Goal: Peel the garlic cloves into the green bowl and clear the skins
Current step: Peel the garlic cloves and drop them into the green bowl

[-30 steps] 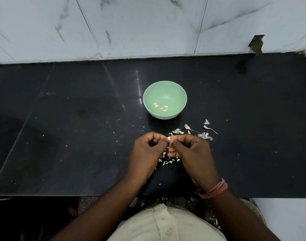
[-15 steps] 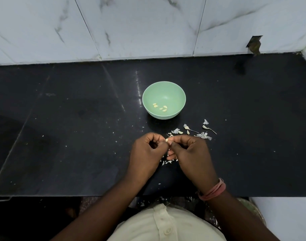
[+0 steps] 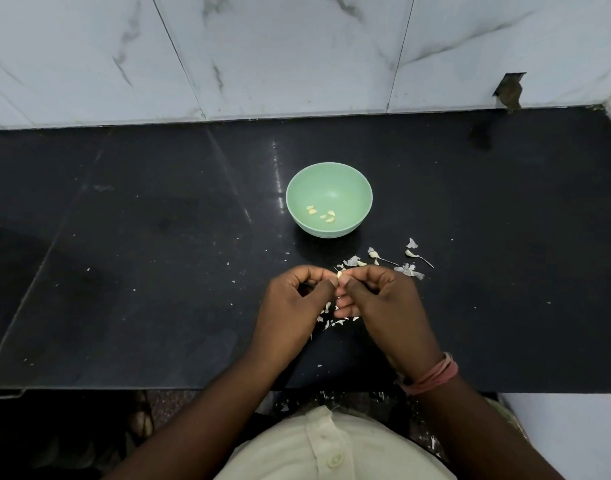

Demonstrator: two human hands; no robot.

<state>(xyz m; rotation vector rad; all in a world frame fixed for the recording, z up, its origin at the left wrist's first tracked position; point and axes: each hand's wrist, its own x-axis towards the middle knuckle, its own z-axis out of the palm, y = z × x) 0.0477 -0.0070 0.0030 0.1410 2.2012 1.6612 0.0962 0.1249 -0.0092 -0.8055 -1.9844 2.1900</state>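
I see little moved since earlier, left hand (image 3: 293,306) and right hand (image 3: 383,303) still pinching one pale garlic clove (image 3: 339,274), four peeled cloves (image 3: 321,214) in the smooth round green bowl (image 3: 345,181) just beyond, papery skins (image 3: 383,263) strewn right on the black counter (image 3: 124,271).

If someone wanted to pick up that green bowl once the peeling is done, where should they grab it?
Probably by the rim of the green bowl, on its right side, thumb inside and fingers outside. The bowl stands upright and open, with round sloping walls that offer no handle, so the rim is the only edge to pinch. The peeled cloves lie low at the bottom left, so a thumb on the right rim stays clear of them.
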